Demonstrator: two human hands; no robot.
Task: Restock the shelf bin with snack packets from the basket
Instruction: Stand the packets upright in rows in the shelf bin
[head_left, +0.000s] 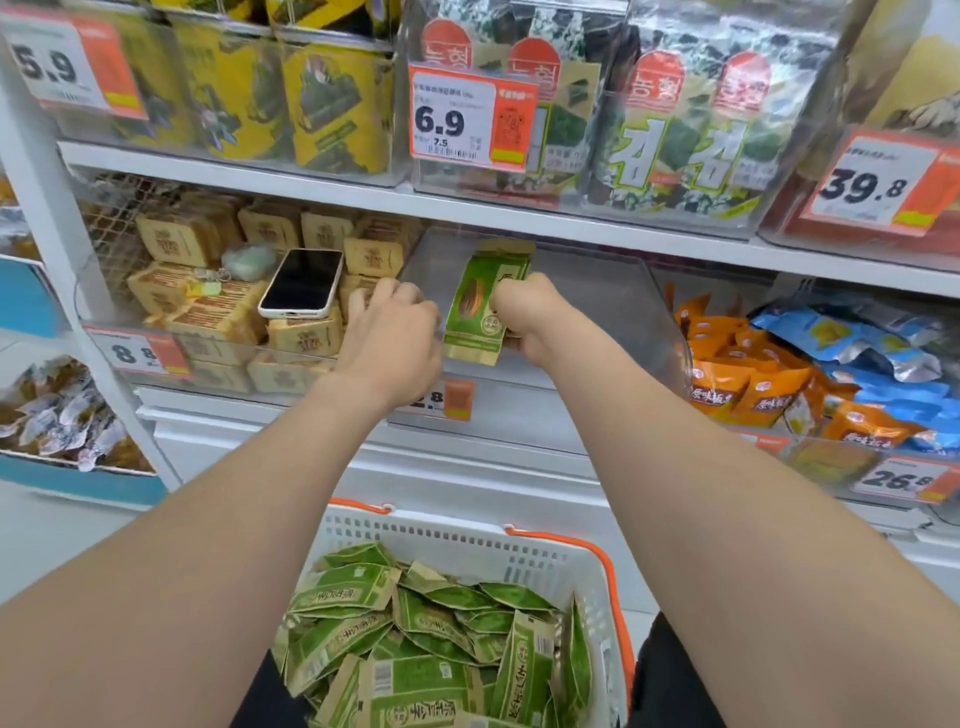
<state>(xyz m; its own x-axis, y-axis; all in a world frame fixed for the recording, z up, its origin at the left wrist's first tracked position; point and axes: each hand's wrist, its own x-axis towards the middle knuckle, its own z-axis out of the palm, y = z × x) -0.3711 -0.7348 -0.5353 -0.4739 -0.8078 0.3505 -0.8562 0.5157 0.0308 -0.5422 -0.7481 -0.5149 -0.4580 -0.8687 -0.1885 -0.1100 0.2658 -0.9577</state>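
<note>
Packet (475, 312) stood upright at the front left corner of the bin (597, 291), clamped in the grip of my right hand (524, 317); my left hand (395, 332) curled beside it, and I couldn't tell its grip.

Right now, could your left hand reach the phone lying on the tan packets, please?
Probably yes. The left hand sits just beside the phone, which lies uncovered on top of the tan packets; nothing stands between them. The right hand holds the green packet.
</note>
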